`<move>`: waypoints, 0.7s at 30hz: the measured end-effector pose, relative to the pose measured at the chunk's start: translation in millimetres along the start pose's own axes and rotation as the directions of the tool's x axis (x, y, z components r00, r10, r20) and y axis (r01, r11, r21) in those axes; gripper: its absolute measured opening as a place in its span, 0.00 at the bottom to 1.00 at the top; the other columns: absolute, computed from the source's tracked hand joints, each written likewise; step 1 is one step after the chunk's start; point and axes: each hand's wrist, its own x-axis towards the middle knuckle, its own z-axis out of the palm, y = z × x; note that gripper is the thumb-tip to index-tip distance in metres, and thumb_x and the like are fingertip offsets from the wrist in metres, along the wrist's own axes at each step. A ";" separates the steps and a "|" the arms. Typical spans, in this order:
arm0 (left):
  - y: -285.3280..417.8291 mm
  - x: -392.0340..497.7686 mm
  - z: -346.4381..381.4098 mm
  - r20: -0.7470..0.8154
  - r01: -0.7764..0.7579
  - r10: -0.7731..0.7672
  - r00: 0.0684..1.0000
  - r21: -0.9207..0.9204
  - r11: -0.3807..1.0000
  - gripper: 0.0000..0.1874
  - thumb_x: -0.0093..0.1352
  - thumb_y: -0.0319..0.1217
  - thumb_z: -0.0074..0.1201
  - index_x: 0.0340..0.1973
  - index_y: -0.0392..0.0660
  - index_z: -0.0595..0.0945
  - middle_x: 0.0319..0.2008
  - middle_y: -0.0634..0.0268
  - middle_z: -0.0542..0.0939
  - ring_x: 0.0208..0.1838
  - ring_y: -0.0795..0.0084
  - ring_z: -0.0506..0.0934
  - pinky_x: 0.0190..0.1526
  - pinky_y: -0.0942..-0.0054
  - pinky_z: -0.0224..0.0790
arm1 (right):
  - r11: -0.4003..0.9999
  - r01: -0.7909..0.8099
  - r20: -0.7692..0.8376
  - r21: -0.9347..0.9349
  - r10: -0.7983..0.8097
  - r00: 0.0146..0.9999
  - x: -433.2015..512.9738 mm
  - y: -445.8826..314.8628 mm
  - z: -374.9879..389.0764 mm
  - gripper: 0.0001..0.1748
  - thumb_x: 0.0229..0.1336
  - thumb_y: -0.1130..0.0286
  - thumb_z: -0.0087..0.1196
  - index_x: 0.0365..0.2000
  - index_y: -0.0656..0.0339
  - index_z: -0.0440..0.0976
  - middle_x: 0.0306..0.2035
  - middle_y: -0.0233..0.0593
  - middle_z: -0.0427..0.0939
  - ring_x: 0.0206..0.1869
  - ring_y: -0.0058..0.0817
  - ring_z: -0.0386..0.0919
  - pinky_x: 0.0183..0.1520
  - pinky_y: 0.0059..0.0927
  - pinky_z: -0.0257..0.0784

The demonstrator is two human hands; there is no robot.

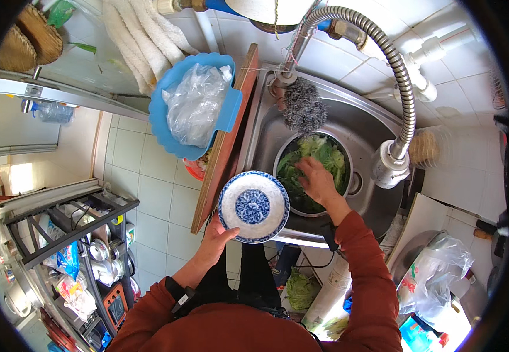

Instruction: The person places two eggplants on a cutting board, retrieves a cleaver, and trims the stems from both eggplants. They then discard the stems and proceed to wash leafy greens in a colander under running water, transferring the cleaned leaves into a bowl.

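My left hand (pixel 217 242) grips the near rim of a white plate (pixel 253 226) with a blue floral centre and a blue patterned border. Its thumb lies over the rim and the fingers are mostly hidden beneath. The plate faces up, beside the sink's left edge. My right hand (pixel 318 180) is over a round metal bowl (pixel 349 163) standing in the stainless steel sink (pixel 371 119). Green leafy vegetables (pixel 318 147) fill the bowl. The fingers of that hand are spread apart above the leaves, with nothing visible between them; whether they touch the leaves is unclear.
Steel wool scourers (pixel 305 108) hang at the sink's back left. A flexible metal faucet (pixel 406 88) arches over its right side. Left of the sink are a wooden board (pixel 232 145) on edge and a blue plastic basin (pixel 160 119) holding plastic bags. A cabbage (pixel 300 290) lies below.
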 end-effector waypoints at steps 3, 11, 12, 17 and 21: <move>1.0 1.2 0.9 0.024 -0.013 0.013 1.000 -0.008 1.000 0.34 0.64 0.24 0.54 0.64 0.41 0.58 0.62 0.61 0.66 0.66 0.70 0.62 0.67 0.66 0.50 | 0.975 0.046 0.136 -0.218 -0.016 0.991 2.9 -5.4 -3.7 0.29 0.50 0.72 0.57 0.56 0.50 0.70 0.61 0.43 0.64 0.61 0.44 0.65 0.57 0.45 0.68; 3.4 0.4 3.0 0.005 -0.045 0.045 0.999 0.036 0.998 0.33 0.64 0.24 0.55 0.63 0.40 0.59 0.61 0.60 0.67 0.66 0.70 0.63 0.64 0.67 0.55 | 0.983 0.058 -0.076 -0.172 -0.072 0.994 11.6 -3.6 -5.0 0.35 0.44 0.69 0.65 0.56 0.42 0.70 0.66 0.44 0.57 0.67 0.49 0.55 0.58 0.54 0.65; 3.4 0.4 3.1 0.003 -0.043 0.043 0.999 0.018 0.999 0.33 0.64 0.23 0.55 0.63 0.40 0.59 0.61 0.61 0.67 0.65 0.70 0.63 0.64 0.67 0.55 | 0.965 0.055 -0.033 -0.258 -0.066 0.997 14.3 -5.8 0.0 0.36 0.43 0.70 0.65 0.56 0.42 0.70 0.66 0.43 0.56 0.67 0.49 0.55 0.58 0.54 0.65; 4.8 -0.1 4.5 -0.038 -0.005 0.005 0.999 -0.008 1.000 0.33 0.63 0.21 0.55 0.63 0.40 0.60 0.61 0.62 0.68 0.64 0.71 0.65 0.64 0.67 0.56 | 0.966 -0.068 0.116 -0.250 0.100 0.988 34.2 0.3 2.2 0.21 0.46 0.75 0.56 0.45 0.50 0.76 0.46 0.43 0.74 0.49 0.46 0.74 0.48 0.46 0.72; 4.9 0.8 3.5 -0.005 -0.034 0.034 0.999 -0.009 0.999 0.33 0.63 0.20 0.54 0.63 0.40 0.60 0.61 0.62 0.68 0.64 0.71 0.65 0.65 0.66 0.55 | 0.998 0.014 -0.275 0.057 0.002 0.961 -13.3 24.7 -27.4 0.12 0.47 0.78 0.53 0.36 0.58 0.75 0.37 0.40 0.75 0.43 0.45 0.75 0.42 0.46 0.71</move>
